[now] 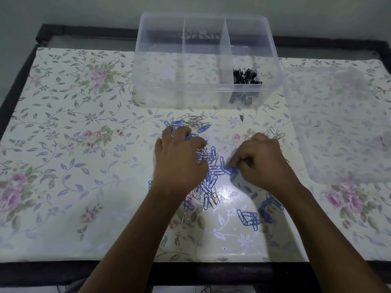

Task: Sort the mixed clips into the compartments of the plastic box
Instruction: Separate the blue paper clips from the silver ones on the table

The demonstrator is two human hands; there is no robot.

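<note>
Left hand (179, 159): grip spread, resting on paper clips (211, 176).
Right hand (262, 161): grip pinching blue paper clip (230, 171).
Black binder clips (247, 76): plastic box (160, 60), right compartment.

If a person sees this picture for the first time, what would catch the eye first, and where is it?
Probably the two hands in the middle of the flowered table, the left hand and right hand, both working in a scattered pile of blue and silver paper clips. Behind them stands a clear plastic box with black binder clips in its right compartment.
</note>
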